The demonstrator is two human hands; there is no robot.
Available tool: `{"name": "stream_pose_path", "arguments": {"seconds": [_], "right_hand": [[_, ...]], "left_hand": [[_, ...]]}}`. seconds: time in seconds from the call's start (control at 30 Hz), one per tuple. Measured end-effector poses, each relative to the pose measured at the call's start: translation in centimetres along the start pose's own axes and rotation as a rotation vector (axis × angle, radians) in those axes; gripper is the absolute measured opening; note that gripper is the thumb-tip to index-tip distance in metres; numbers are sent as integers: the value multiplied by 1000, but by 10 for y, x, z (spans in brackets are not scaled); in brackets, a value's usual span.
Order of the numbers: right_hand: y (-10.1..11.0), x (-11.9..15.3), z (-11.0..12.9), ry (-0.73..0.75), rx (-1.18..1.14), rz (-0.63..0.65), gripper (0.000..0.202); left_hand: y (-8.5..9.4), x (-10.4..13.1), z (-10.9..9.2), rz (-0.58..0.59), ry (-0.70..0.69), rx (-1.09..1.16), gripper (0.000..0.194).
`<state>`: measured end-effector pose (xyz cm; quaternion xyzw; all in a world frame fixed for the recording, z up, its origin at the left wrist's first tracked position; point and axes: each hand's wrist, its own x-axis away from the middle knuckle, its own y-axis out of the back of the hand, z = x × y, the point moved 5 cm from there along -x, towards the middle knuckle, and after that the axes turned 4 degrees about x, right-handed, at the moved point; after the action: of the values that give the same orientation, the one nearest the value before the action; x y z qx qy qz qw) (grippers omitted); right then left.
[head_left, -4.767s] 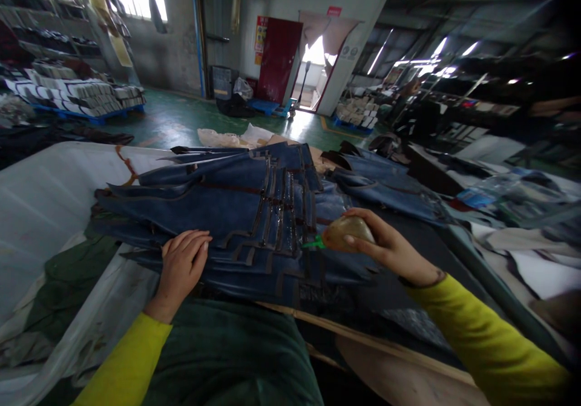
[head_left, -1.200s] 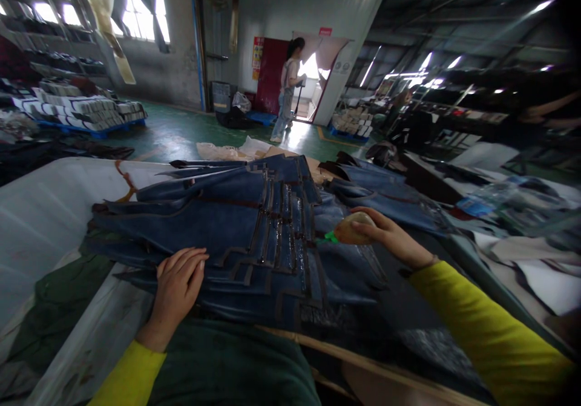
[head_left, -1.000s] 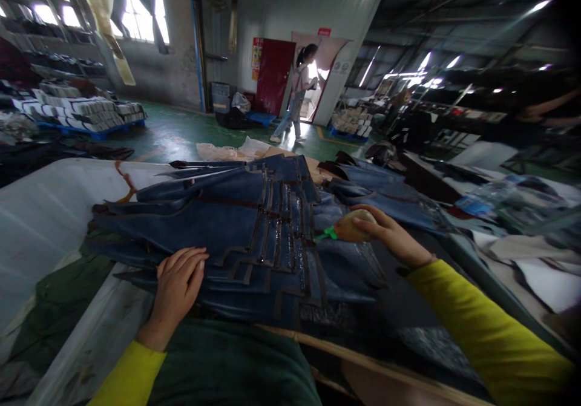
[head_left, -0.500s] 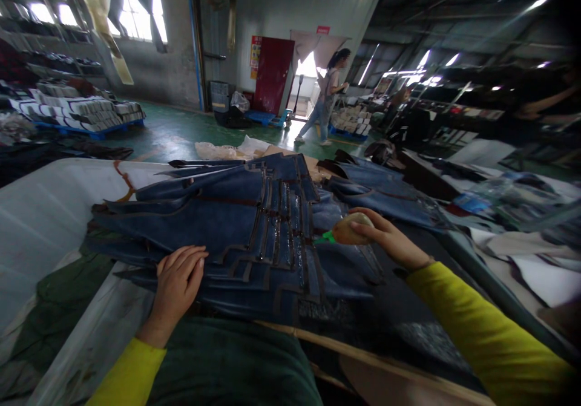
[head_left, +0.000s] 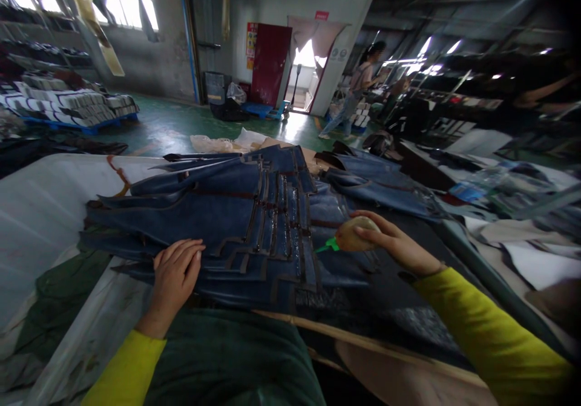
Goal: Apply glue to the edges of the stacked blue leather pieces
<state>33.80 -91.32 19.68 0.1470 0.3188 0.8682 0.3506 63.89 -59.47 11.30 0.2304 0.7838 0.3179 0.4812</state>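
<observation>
Dark blue panels with grey-brown edging, leather-like, lie overlapped in a fanned stack [head_left: 213, 215] in front of me. Wet-looking glossy strips run along their stepped edges. My left hand [head_left: 179, 270] rests flat on the near left part of the stack, fingers stretched out. In my right hand [head_left: 385, 239] is a yellowish squeeze bottle [head_left: 356, 235], its green nozzle [head_left: 327, 246] aimed left and down at the panel edges. The nozzle tip is close to the glossy strips; whether it touches them I cannot tell.
A white bin [head_left: 54, 200] stands at the left. More blue panels [head_left: 367, 182] lie behind my right hand. A wooden edge [head_left: 363, 348] runs along the near side. A person [head_left: 358, 91] walks in the background, near a red door [head_left: 271, 64]. Bundled goods sit on a blue pallet [head_left: 77, 121].
My right hand and the bottle have shifted slightly down along the strips. My left hand stays on the stack. The background person has moved to the right.
</observation>
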Motion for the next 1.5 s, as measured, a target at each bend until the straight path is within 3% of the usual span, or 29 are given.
{"name": "stream_pose_path", "arguments": {"seconds": [0.2,0.57,0.7,0.87,1.03,1.33,1.5], "right_hand": [[-7,30,12,18,21,107,48],[-7,56,24,99,114,47,51],[-12,64,26,94,73,85,51],[-12,67,32,106,54,23,47],[-19,66,31,122,61,61,46],[-15,22,15,218,116,-131,47],[-12,17,15,207,87,-125,48]], "left_hand": [[-1,1,1,1,14,-1,24],[0,1,0,10,16,0,24],[0,0,0,16,21,0,24],[2,0,-2,18,28,8,24],[2,0,-1,22,39,11,25],[1,0,-1,22,26,-4,24],[1,0,0,19,26,2,25]]}}
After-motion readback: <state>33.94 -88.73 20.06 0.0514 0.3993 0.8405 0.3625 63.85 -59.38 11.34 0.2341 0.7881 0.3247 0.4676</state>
